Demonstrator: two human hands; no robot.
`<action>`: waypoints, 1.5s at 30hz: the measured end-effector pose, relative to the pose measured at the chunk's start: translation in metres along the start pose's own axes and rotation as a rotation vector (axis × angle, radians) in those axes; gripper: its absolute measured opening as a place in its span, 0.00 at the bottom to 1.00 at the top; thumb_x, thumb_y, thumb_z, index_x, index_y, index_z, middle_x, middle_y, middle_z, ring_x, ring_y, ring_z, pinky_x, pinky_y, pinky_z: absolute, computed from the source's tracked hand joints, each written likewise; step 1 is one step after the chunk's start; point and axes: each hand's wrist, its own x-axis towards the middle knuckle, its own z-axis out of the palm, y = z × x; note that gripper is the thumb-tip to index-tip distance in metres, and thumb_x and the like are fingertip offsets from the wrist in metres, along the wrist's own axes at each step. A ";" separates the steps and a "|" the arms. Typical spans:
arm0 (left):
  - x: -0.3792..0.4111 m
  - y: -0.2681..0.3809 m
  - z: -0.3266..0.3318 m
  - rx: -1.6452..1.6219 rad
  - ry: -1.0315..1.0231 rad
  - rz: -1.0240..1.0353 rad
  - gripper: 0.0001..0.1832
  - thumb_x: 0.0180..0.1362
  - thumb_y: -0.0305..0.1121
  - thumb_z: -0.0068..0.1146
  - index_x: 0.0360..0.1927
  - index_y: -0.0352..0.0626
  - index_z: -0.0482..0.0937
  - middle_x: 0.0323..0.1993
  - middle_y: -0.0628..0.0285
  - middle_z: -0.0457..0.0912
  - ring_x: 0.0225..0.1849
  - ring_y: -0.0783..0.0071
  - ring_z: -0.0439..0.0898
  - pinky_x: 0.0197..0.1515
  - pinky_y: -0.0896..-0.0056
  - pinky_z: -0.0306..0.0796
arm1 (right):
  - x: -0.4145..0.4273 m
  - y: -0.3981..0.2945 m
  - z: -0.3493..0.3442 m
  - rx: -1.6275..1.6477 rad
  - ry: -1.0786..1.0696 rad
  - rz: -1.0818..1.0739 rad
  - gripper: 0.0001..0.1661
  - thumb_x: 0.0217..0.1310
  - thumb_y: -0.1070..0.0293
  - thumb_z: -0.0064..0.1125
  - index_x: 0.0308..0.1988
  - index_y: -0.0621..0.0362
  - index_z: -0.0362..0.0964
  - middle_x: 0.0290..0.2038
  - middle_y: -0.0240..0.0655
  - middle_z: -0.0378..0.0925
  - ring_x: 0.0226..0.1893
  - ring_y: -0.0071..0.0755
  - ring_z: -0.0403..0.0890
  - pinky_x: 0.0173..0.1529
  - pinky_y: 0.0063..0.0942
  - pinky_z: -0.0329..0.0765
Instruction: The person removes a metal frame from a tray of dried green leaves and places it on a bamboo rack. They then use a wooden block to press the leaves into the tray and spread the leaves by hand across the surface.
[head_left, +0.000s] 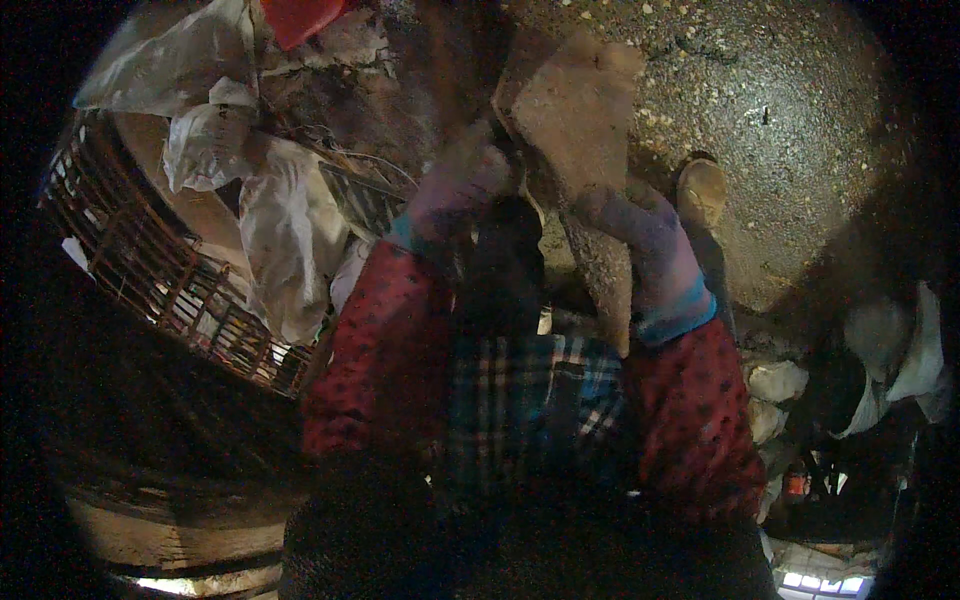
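Both my hands wear purple gloves with blue cuffs, below red dotted sleeves. My right hand grips the lower part of a tan, flat-sided piece, perhaps cardboard or a stiff sack. It stands tilted in front of me, and a grainy strip hangs below that hand. My left hand is at the left edge of the tan piece, its fingers curled in shadow; whether it grips anything is unclear. Between my arms show a dark trouser leg or boot and a plaid cloth on my front.
Wet, rough ground with pale scattered bits lies at the upper right, by a tan-toed shoe. To the left are a rusty metal grating and white woven sacks. Stones line the right; something red is at the top.
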 end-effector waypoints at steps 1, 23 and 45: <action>0.002 0.000 0.007 0.070 -0.068 0.125 0.18 0.56 0.43 0.54 0.41 0.38 0.75 0.37 0.62 0.78 0.34 0.67 0.78 0.35 0.65 0.74 | 0.001 -0.001 -0.001 -0.055 -0.021 -0.016 0.22 0.55 0.68 0.55 0.49 0.65 0.68 0.44 0.39 0.77 0.42 0.34 0.79 0.48 0.29 0.75; -0.013 -0.037 0.026 -0.704 -0.139 0.056 0.17 0.52 0.28 0.57 0.48 0.42 0.76 0.44 0.57 0.78 0.53 0.59 0.74 0.61 0.54 0.60 | 0.004 -0.008 -0.007 0.013 0.187 -0.058 0.20 0.57 0.66 0.57 0.49 0.63 0.69 0.42 0.37 0.77 0.41 0.32 0.78 0.46 0.28 0.75; -0.019 -0.005 -0.016 0.386 0.227 0.009 0.15 0.59 0.35 0.50 0.46 0.39 0.77 0.47 0.59 0.79 0.48 0.68 0.76 0.53 0.68 0.68 | -0.008 -0.016 -0.012 -1.193 0.223 -0.924 0.42 0.42 0.58 0.69 0.58 0.53 0.62 0.57 0.43 0.65 0.55 0.46 0.68 0.55 0.40 0.69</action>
